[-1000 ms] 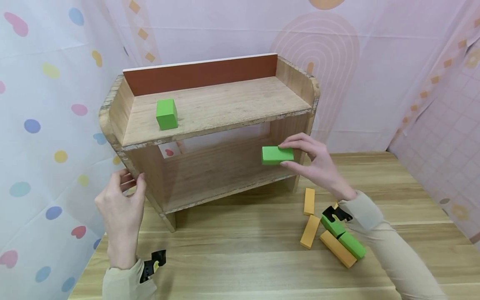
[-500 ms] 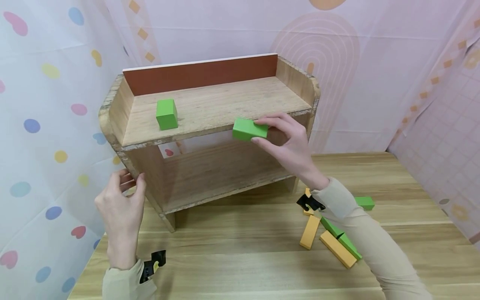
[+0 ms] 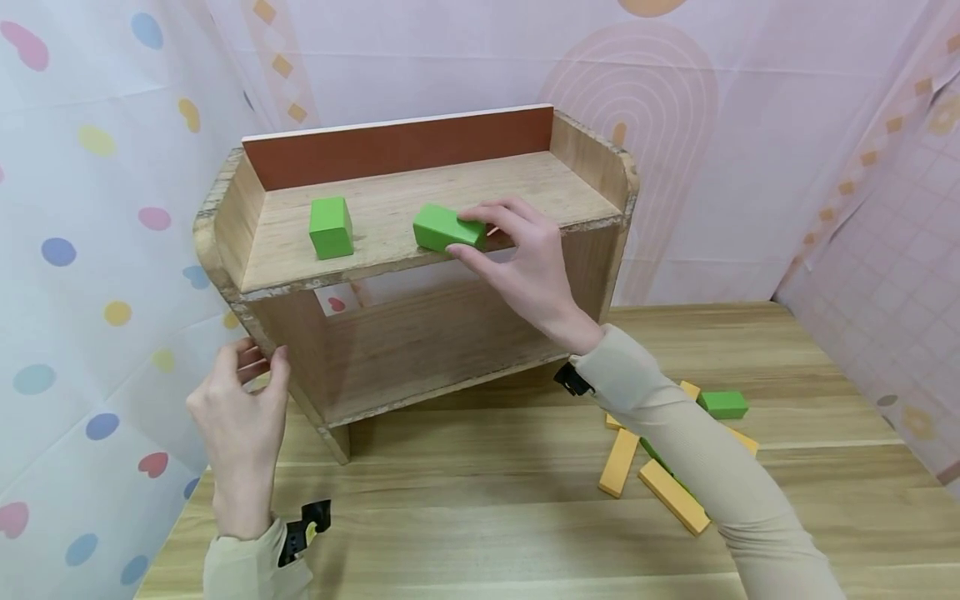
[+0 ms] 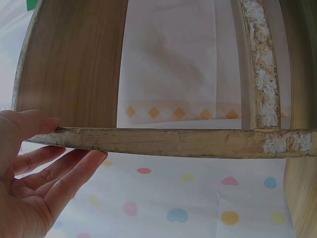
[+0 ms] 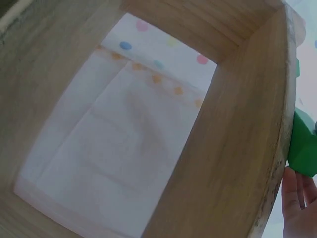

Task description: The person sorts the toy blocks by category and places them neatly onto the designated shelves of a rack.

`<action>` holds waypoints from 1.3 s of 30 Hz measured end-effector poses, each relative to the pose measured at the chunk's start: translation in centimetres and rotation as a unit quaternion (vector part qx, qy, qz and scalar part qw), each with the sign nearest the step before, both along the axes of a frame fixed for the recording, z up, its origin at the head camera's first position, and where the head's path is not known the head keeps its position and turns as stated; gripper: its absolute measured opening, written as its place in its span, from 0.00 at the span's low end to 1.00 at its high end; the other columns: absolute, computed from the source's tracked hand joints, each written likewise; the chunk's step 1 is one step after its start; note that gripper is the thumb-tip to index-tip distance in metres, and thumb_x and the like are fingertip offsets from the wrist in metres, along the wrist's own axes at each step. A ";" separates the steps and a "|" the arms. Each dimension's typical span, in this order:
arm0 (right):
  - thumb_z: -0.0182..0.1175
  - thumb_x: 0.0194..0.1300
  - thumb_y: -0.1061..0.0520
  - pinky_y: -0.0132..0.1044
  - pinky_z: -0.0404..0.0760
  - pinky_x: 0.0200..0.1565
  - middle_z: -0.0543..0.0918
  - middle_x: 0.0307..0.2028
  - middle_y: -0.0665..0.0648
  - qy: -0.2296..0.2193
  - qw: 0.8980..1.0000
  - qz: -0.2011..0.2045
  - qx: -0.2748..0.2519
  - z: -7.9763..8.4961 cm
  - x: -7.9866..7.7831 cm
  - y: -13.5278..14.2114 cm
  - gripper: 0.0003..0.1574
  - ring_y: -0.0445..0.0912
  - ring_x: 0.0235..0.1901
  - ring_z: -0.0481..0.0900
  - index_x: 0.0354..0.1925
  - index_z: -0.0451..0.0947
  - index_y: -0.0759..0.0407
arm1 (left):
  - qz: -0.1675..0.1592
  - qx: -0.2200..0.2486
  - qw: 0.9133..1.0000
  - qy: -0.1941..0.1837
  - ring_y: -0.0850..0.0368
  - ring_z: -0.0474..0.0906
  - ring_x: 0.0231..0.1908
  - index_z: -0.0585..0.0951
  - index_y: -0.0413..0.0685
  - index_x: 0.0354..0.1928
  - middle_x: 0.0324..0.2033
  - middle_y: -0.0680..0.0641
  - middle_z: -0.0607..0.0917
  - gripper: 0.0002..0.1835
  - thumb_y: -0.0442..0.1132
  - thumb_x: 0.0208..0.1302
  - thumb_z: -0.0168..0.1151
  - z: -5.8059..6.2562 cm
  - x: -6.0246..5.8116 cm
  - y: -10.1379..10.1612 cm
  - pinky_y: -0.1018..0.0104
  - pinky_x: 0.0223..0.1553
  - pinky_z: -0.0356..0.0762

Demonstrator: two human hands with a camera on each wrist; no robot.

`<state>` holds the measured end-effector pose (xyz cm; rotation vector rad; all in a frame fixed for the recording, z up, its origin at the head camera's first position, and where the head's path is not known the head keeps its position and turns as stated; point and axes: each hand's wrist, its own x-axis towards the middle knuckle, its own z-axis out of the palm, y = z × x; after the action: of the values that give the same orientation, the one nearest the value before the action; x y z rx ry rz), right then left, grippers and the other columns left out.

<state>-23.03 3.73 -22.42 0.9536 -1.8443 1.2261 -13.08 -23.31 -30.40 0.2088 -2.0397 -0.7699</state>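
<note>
A small wooden shelf unit point(image 3: 442, 187) stands on the table, with a green block point(image 3: 331, 228) at the left of its top board. My right hand point(image 3: 531, 265) pinches another green block point(image 3: 444, 228) by its right end, between thumb and fingers, at the top board's front edge. Whether this block touches the board, I cannot tell. In the right wrist view the held block point(image 5: 303, 148) shows only partly, at the right border. My left hand point(image 3: 242, 421) grips the front edge of the unit's left side panel point(image 4: 188, 143), thumb on one face and fingers on the other.
On the table point(image 3: 487, 517) at right, partly behind the right sleeve, lie several orange blocks point(image 3: 673, 496) and a green block point(image 3: 723, 405). Patterned cloth point(image 3: 450, 58) hangs behind the unit and on both sides. The unit's lower board point(image 3: 420, 358) runs beneath the right hand.
My right hand has carried the green block left and up, from in front of the lower opening to the top board's front edge. The left hand keeps its grip on the side panel.
</note>
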 end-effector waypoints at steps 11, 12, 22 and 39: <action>0.70 0.52 0.54 0.28 0.80 0.42 0.80 0.43 0.59 -0.038 0.997 -0.039 0.051 0.9 -0.2 -1.9 0.23 0.46 0.42 0.79 0.44 0.82 0.65 | 0.000 -0.002 1.000 0.001 0.36 0.85 0.33 0.78 0.27 0.41 0.35 0.31 0.86 0.15 0.37 0.60 0.61 0.0 0.0 0.0 0.99 0.31 0.56; 0.69 0.53 0.53 0.29 0.80 0.43 0.80 0.44 0.59 -0.033 0.997 -0.038 0.063 0.8 -0.1 -1.9 0.23 0.46 0.42 0.79 0.45 0.81 0.65 | 0.001 -0.003 1.000 0.002 0.36 0.85 0.33 0.78 0.28 0.41 0.35 0.31 0.86 0.15 0.36 0.60 0.61 0.0 0.0 0.0 0.99 0.31 0.56; 0.60 0.64 0.52 0.38 0.73 0.59 0.75 0.58 0.62 0.183 0.958 -0.080 0.206 -1.2 -0.3 -0.9 0.29 0.52 0.55 0.75 0.60 0.72 0.63 | -0.001 -0.003 1.000 0.010 0.35 0.85 0.33 0.79 0.28 0.40 0.34 0.31 0.86 0.14 0.36 0.60 0.61 0.0 0.1 0.1 0.99 0.32 0.57; 0.50 0.69 0.48 0.40 0.66 0.66 0.73 0.59 0.62 0.260 0.909 -0.138 0.294 -0.9 -0.3 -2.4 0.30 0.55 0.59 0.70 0.63 0.69 0.63 | 0.001 -0.001 1.000 0.002 0.35 0.85 0.33 0.78 0.28 0.41 0.35 0.30 0.86 0.15 0.36 0.60 0.61 0.1 0.1 0.1 0.99 0.31 0.56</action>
<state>-23.29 1.32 -23.31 1.1431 -1.8340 0.1869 -13.02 -23.22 -30.34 0.2061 -2.0359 -0.7660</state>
